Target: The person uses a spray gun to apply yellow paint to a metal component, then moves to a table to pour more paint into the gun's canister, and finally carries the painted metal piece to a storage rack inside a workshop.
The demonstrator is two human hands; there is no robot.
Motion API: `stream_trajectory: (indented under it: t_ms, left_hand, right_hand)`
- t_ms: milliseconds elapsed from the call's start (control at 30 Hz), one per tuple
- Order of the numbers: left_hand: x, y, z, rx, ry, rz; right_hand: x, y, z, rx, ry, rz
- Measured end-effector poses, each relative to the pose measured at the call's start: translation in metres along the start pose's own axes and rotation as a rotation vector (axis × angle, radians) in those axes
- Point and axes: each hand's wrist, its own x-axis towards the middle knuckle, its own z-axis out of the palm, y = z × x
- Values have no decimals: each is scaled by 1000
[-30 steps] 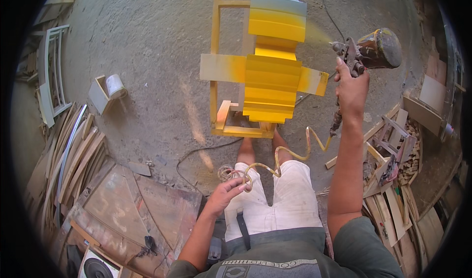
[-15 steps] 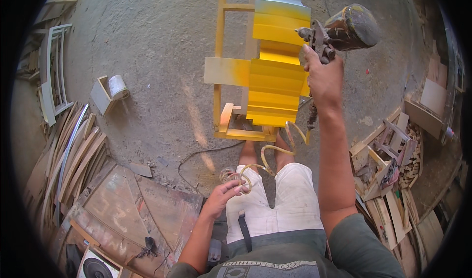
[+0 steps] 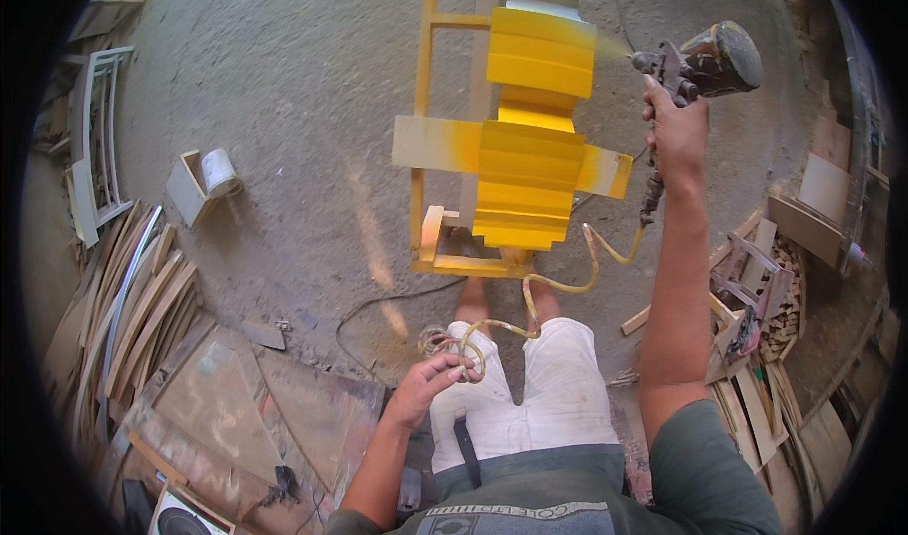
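Note:
My right hand (image 3: 677,130) is closed around the grip of a paint spray gun (image 3: 673,70), held to the right of the yellow panel. The gun's paint-smeared cup (image 3: 728,57) sticks out to the right, and its nozzle points left with a faint yellow mist at it. A ridged metal panel (image 3: 530,171), mostly coated yellow and still silver at its far end, lies over a wooden frame (image 3: 423,90). From the gun's handle a yellowish air hose (image 3: 594,261) loops down to my left hand (image 3: 426,388), whose fingers are closed on its coils near my thigh.
A white can (image 3: 220,172) in a small wooden box stands left on the concrete floor. Bent wood strips (image 3: 142,317) lean at the left. Wood scraps (image 3: 757,298) pile up at right. A dark cable (image 3: 378,300) crosses the floor near my feet.
My right hand has moved the spray gun right, away from the panel, and the panel's right side piece now shows. Yellow covers more of the upper section. My left hand stays nearly put.

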Motion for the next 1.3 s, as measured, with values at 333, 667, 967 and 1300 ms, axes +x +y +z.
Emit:
stream_trajectory:
  t_ms: [333,667,967,1300]
  left_hand:
    - [-11,12,-1,28,-58,6]
    - [-19,28,-10,-35,-60,65]
    - [2,30,19,-119,-38,133]
    - [33,36,72,-85,-53,98]
  right_hand:
    - [31,-16,3,-188,-19,-1]
    - [25,-68,66,-99,-235,-55]
    - [81,-54,57,-203,-233,-85]
    - [131,-17,25,-329,-103,-223]
